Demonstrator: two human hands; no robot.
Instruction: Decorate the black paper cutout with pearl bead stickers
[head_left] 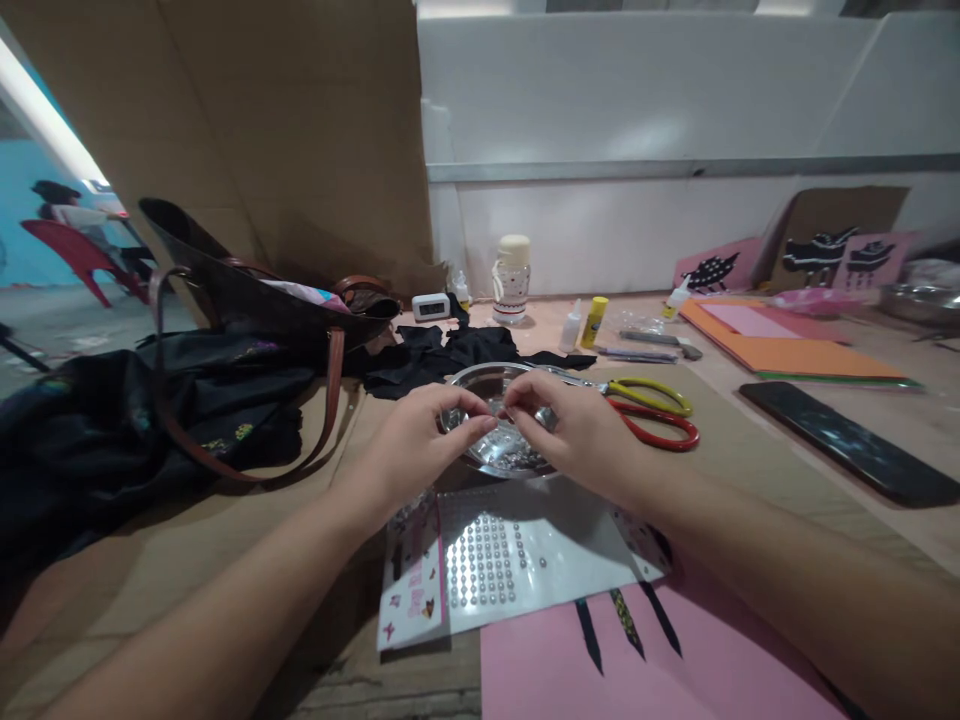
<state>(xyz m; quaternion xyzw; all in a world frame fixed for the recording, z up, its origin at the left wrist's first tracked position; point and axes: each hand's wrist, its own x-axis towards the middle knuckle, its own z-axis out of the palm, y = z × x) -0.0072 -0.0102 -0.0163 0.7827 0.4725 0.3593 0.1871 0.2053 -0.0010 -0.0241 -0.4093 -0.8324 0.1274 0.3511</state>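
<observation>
Pink paper (540, 670) is found nearest to the camera, on the near side of the bowl (486, 367). On it three strips (589, 637) are counted, and a fourth dark piece is seen only partly at the lower edge. Between paper and bowl one pearl sheet (487, 560) is laid, with one pearl standing apart from the rows. Directly above the bowl, the left hand (424, 430) and the right hand (570, 420) are held, fingertips near each other. In both, the grip is narrowed, thumb towards forefinger; whether something tiny is pinched cannot be told. In the bowl, shiny bits (517, 460) are contained, too small to be counted. By judgement, fine fingertip handling of small pieces is in hand; for the next move, a light pinch and steady wrists are called for. To the right of the bowl, one pair of scissors (651, 408) and one phone (851, 440) are placed. Behind the bowl, three glue bottles (571, 328), one glue stick (595, 322), one flask (511, 280) and one clock (431, 307) are counted; to its left, one bag (255, 312).
</observation>
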